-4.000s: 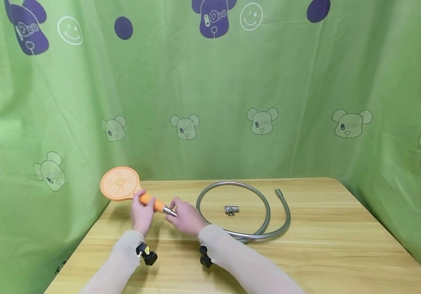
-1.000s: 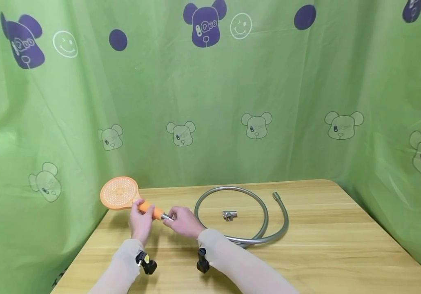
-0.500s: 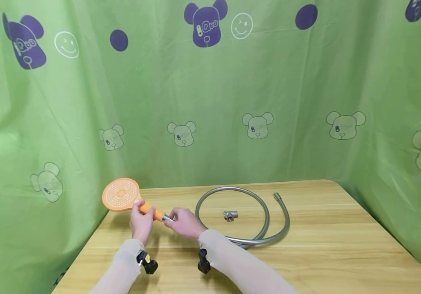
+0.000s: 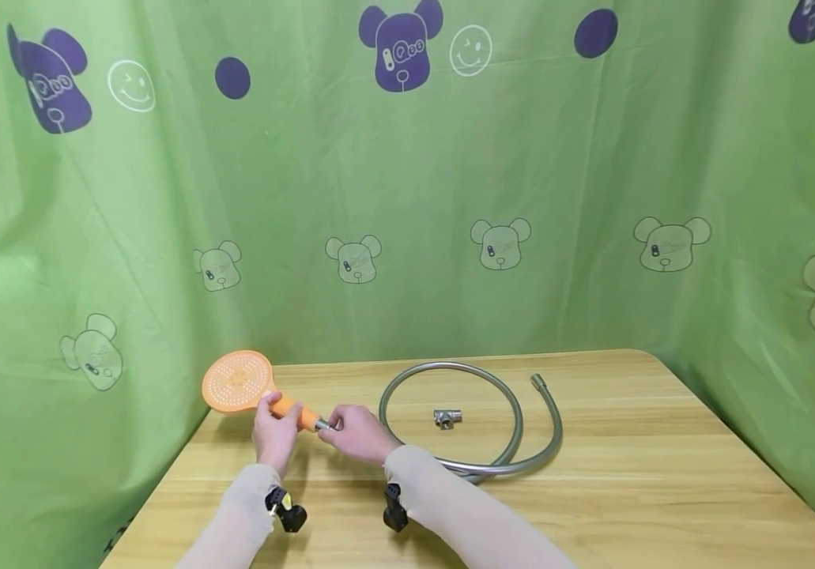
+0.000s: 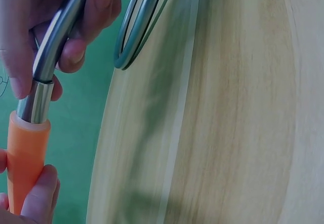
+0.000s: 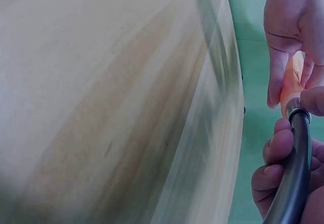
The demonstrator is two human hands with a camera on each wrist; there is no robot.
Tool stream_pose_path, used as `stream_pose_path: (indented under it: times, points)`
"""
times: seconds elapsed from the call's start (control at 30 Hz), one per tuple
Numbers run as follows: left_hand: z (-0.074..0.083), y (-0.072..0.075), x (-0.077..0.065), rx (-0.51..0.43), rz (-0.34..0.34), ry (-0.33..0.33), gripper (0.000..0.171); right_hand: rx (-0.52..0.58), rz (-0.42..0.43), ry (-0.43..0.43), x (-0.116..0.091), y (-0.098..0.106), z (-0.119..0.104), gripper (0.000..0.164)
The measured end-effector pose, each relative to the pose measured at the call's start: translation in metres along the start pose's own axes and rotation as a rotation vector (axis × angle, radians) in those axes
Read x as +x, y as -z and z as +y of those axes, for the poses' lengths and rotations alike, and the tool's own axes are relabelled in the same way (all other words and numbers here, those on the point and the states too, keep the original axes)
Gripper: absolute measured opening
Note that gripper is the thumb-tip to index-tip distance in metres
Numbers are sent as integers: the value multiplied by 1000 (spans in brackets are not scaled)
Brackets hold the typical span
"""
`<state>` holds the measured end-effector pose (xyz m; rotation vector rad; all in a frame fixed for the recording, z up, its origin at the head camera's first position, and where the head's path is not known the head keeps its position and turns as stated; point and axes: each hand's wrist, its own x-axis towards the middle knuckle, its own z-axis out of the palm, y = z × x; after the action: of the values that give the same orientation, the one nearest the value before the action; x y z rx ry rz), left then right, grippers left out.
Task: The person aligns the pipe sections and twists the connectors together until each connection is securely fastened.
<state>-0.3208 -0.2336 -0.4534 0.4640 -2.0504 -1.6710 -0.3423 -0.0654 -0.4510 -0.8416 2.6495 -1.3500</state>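
Observation:
My left hand (image 4: 275, 436) grips the handle of an orange shower head (image 4: 239, 381), its round, perforated face turned up and raised off the table at the left. At the handle's lower end my right hand (image 4: 360, 435) holds the end of a grey metal shower hose (image 5: 61, 31). Its silver end collar (image 5: 36, 102) meets the bottom of the orange handle (image 5: 28, 155), as the left wrist view shows. Along the right wrist view the hose curves down through my right fingers. How far the collar is screwed on is hidden.
The rest of the hose (image 4: 518, 427) lies looped on the wooden table (image 4: 635, 506), its free end fitting (image 4: 538, 381) at the right. Inside the loop sits a small silver tee fitting (image 4: 446, 417). Green curtains (image 4: 421, 174) stand behind and at both sides.
My right fingers have come closer to the handle's end, covering more of the metal there. The shower head's face has dipped slightly. The head view has shifted a little; the tee fitting stays put.

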Motion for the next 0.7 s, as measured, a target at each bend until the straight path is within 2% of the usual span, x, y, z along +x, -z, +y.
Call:
stream_pose_path:
  times: [0.23, 0.7]
  points:
    - [-3, -1, 1, -33, -16, 25, 51, -21, -1, -16, 0, -3, 2, 20]
    - [-12, 0, 1, 12, -31, 54, 52, -59, -32, -62, -2, -2, 2, 20]
